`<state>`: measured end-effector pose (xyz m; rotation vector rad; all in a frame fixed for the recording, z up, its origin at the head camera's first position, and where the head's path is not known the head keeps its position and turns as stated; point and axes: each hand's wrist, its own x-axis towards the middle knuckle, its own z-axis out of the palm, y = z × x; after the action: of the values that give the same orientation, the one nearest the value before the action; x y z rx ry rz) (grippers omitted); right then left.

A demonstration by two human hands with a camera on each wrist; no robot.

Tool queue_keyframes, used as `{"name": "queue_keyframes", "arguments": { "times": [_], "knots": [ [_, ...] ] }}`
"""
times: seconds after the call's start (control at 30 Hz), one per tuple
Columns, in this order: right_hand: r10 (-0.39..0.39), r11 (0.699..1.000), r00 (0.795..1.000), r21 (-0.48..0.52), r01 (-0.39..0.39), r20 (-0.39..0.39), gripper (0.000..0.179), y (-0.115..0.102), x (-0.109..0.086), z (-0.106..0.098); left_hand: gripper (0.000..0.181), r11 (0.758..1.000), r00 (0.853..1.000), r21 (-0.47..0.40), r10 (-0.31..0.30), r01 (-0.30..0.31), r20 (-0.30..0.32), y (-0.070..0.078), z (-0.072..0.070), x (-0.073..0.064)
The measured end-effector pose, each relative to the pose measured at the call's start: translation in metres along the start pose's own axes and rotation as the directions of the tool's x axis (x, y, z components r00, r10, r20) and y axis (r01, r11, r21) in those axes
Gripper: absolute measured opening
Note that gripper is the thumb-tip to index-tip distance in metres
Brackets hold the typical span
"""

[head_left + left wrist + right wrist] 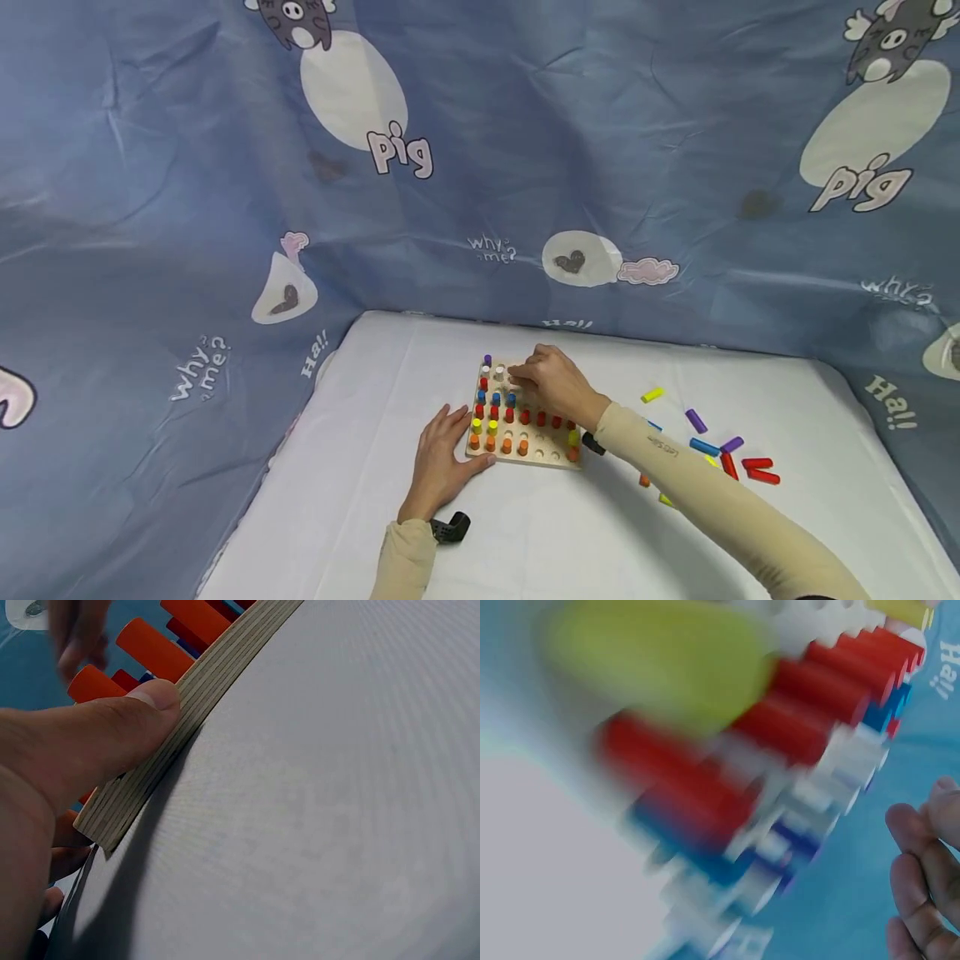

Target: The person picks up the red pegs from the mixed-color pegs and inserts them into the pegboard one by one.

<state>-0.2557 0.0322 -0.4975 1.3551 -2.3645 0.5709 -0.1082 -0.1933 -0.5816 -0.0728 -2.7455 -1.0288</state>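
A wooden pegboard [531, 459] lies on the white table, with rows of coloured pegs upright in its holes. My left hand [438, 463] holds its near left corner. The thumb [146, 712] presses the front edge beside the orange pegs [154, 649], while the other fingers lie along the left side. Above the board's far part is my right hand [558, 386], its fingertips close together near a white peg [500, 372]. In the right wrist view thumb and fingers [922, 900] bend toward each other; no peg shows between them. The hand hides part of the far rows.
Loose pegs are scattered on the table right of the board, among them a yellow peg [652, 394], a blue peg [704, 447], a purple peg [696, 421] and a red peg [763, 477]. My right forearm [675, 462] crosses in front of some. A printed blue curtain [480, 167] stands behind.
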Motion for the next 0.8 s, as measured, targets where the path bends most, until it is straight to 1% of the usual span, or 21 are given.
{"name": "queue_keyframes", "arguments": {
  "times": [0.1,0.23,0.37,0.43,0.53,0.63,0.7,0.8],
  "knots": [
    [0.015,1.0,1.0,-0.015,-0.015,-0.006,0.012,0.013,-0.021,-0.024,0.082,1.0,1.0,0.003,-0.006,0.006,-0.002,0.0,0.0,-0.001],
    [0.059,0.997,0.998,-0.05,-0.06,-0.037,0.011,0.038,-0.052,-0.059,0.082,1.0,1.0,0.001,-0.003,0.003,-0.004,0.001,0.001,0.0],
    [0.132,0.987,0.99,-0.088,-0.136,-0.054,0.011,0.061,-0.084,-0.09,0.082,1.0,1.0,-0.007,-0.005,0.005,-0.004,0.002,0.002,0.001],
    [0.186,0.976,0.981,-0.103,-0.19,-0.048,0.012,0.069,-0.1,-0.104,0.082,1.0,1.0,-0.011,-0.004,0.004,-0.001,0.002,0.001,0.001],
    [0.281,0.952,0.96,-0.124,-0.28,-0.005,0.013,0.076,-0.125,-0.119,0.082,1.0,1.0,-0.005,0.004,-0.004,-0.003,0.001,0.001,0.001],
    [0.354,0.929,0.933,-0.134,-0.344,0.061,0.013,0.075,-0.146,-0.127,0.082,1.0,1.0,0.001,0.005,-0.005,-0.006,0.0,0.001,0.002],
    [0.375,0.923,0.92,-0.138,-0.36,0.11,0.011,0.071,-0.159,-0.129,0.082,1.0,1.0,0.002,0.003,-0.003,-0.008,0.0,0.002,0.002],
    [0.378,0.925,0.908,-0.125,-0.36,0.181,0.01,0.062,-0.175,-0.129,0.083,1.0,1.0,-0.003,0.0,0.0,0.001,0.001,0.003,0.002]
  ]
}}
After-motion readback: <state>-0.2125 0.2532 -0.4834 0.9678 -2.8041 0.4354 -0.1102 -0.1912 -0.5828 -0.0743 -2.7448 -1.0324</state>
